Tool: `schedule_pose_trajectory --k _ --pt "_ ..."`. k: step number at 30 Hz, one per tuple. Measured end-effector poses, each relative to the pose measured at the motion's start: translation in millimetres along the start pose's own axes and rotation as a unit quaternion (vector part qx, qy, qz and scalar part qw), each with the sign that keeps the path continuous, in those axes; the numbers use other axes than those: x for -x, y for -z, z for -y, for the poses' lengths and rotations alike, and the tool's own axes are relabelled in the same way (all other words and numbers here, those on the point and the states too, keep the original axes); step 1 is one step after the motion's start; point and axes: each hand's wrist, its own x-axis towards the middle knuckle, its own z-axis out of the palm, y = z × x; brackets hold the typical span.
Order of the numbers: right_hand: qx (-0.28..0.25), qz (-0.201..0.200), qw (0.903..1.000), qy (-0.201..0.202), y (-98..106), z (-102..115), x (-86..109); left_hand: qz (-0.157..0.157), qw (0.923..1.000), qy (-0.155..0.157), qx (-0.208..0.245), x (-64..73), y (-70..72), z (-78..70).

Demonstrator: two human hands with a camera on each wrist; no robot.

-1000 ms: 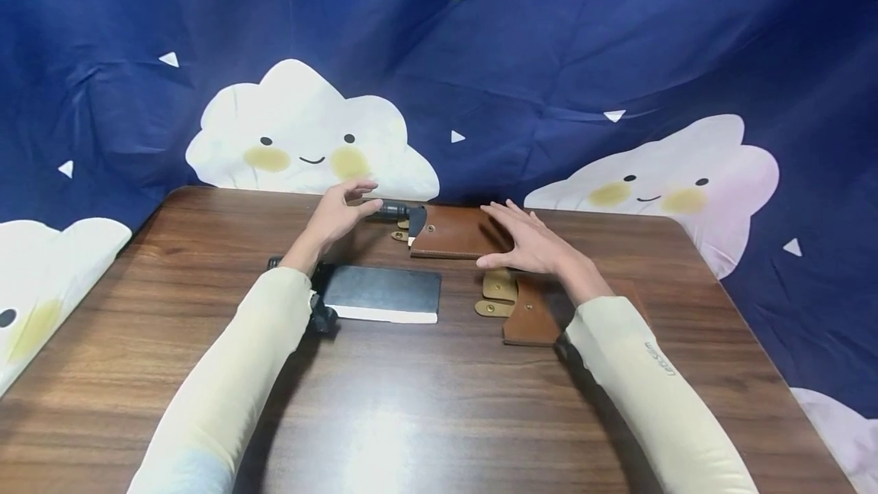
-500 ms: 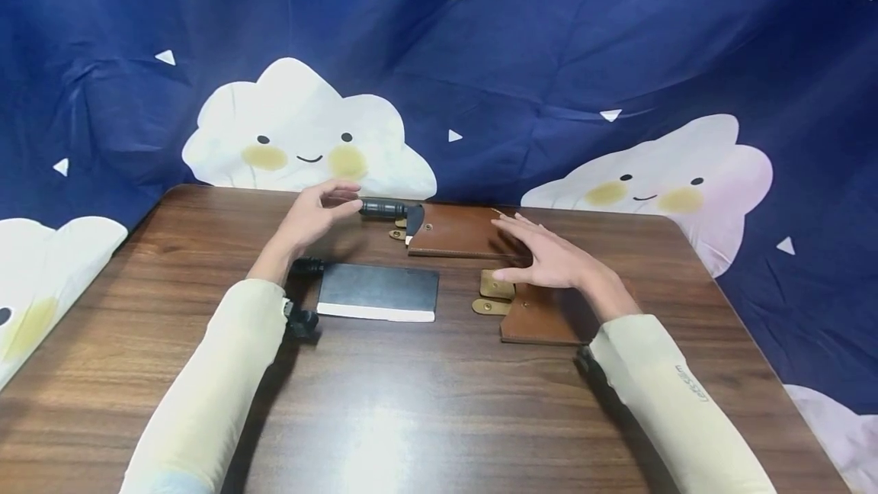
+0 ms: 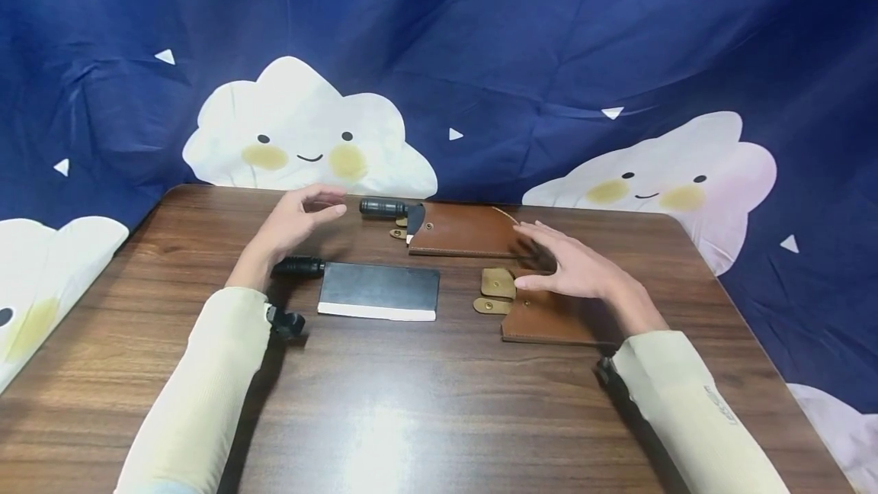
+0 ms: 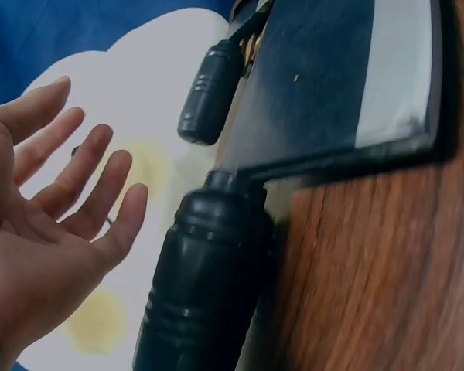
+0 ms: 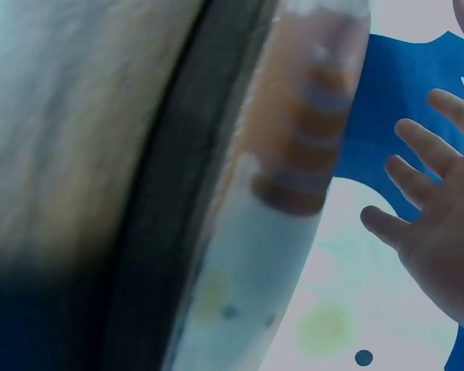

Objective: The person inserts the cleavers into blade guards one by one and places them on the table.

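Head view: wooden table (image 3: 425, 402), blue cloud-print backdrop (image 3: 549, 59); both hands' fingers spread wide, holding nothing.

The far cleaver's blade (image 3: 415, 219) is mostly hidden inside its leather sheath (image 3: 463, 230).

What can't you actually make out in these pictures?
- Far cleaver's blade: head view, hidden inside the brown sheath.
- Near sheath: head view, partly covered by the right hand.
- Right wrist view: a blurred surface fills most of it.
- Bare cleaver: left wrist view, cropped by the edges.
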Motion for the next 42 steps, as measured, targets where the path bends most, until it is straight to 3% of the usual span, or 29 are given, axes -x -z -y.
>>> schedule_pose_trajectory --k 8,15,26,35,42 --pt "0.005 0.002 1.0 -0.001 -1 -9 15.2 0.0 1.0 -0.001 -0.006 9.3 11.9 6.2" --pt "0.003 -0.001 0.9999 -0.01 -7 -9 28.2 0.019 0.9993 0.03 0.01 18.4 18.8 16.8" --pt "-0.004 0.01 0.9998 -0.018 -12 -17 39.6 0.032 0.999 0.02 0.026 30.4 33.2 39.1" --pt "-0.012 0.015 0.9998 -0.005 -12 -21 44.2 0.069 0.9962 0.041 0.032 37.9 36.0 46.4" --pt "0.009 0.027 0.9996 0.003 -14 -21 45.5 0.098 0.9943 0.042 -0.005 38.9 37.3 53.9"
